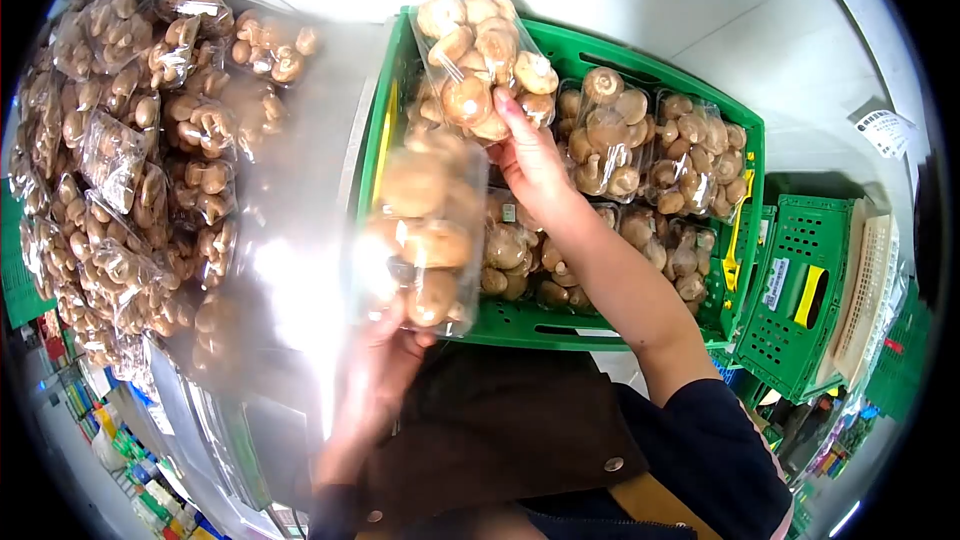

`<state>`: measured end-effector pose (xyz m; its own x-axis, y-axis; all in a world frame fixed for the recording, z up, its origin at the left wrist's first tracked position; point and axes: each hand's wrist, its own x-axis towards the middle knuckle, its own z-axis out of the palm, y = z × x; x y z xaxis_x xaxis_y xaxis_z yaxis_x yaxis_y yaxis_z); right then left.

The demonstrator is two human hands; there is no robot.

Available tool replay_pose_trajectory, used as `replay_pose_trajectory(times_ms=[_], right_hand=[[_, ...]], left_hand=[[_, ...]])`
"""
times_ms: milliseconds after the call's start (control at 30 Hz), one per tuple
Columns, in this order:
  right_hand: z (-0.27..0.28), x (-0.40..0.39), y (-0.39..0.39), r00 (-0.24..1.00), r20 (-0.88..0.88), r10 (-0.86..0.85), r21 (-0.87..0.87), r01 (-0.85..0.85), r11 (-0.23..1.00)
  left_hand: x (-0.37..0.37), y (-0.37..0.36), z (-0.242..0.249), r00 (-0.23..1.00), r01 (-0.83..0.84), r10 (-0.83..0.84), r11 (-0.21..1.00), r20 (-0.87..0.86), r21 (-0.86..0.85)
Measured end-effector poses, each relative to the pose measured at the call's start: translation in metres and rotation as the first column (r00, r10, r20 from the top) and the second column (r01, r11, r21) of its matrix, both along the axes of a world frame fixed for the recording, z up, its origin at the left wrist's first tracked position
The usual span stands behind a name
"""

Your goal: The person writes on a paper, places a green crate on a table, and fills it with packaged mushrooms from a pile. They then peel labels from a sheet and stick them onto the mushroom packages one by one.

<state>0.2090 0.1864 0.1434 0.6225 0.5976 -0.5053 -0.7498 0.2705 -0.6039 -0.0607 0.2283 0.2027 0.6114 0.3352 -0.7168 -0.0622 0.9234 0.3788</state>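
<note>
My left hand grips the lower end of a clear-wrapped pack of brown mushrooms, blurred by motion, in front of the left end of a green crate. Higher up, my right hand is closed on a second wrapped mushroom pack, thumb on its near end. That pack is held over the crate's far left corner. Inside the crate lie several more wrapped mushroom packs, partly hidden by my right forearm.
A large heap of wrapped mushroom packs covers the left of the shiny metal table. Beyond the crate's right end stand other green crates with a yellow handle. A printed label lies at the far right.
</note>
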Motion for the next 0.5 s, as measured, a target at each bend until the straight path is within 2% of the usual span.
replay_pose_trajectory(times_ms=[67,167,300,367,400,433,500], right_hand=[[-0.003,0.004,-0.004,0.998,0.052,0.039,-0.01,-0.038,0.999],[-0.012,0.011,-0.007,0.997,0.017,0.078,-0.009,-0.078,0.997],[-0.009,0.013,-0.003,0.996,-0.043,0.082,0.186,-0.072,0.98],[-0.011,0.014,-0.003,0.993,-0.058,0.1,0.198,-0.087,0.976],[-0.01,0.015,-0.003,0.993,-0.061,0.105,0.201,-0.091,0.975],[-0.012,0.017,-0.004,0.991,-0.066,0.117,0.209,-0.101,0.973],[-0.018,0.021,-0.004,0.983,-0.074,0.166,0.228,-0.145,0.963]], left_hand=[[0.01,-0.01,-0.007,0.998,0.05,-0.052,0.997,-0.042,-0.053],[0.011,-0.016,0.006,0.995,0.066,-0.062,0.997,-0.084,0.048],[-0.004,-0.015,0.012,0.973,0.139,-0.121,0.987,-0.195,0.085],[-0.004,-0.012,0.01,0.964,0.175,-0.148,0.979,-0.221,0.107],[0.001,-0.009,0.013,0.964,0.126,-0.108,0.99,-0.243,0.063],[-0.017,-0.001,-0.006,0.92,0.36,-0.274,0.875,-0.282,0.323],[-0.01,0.005,0.016,0.822,0.552,-0.402,0.735,-0.404,0.394]])
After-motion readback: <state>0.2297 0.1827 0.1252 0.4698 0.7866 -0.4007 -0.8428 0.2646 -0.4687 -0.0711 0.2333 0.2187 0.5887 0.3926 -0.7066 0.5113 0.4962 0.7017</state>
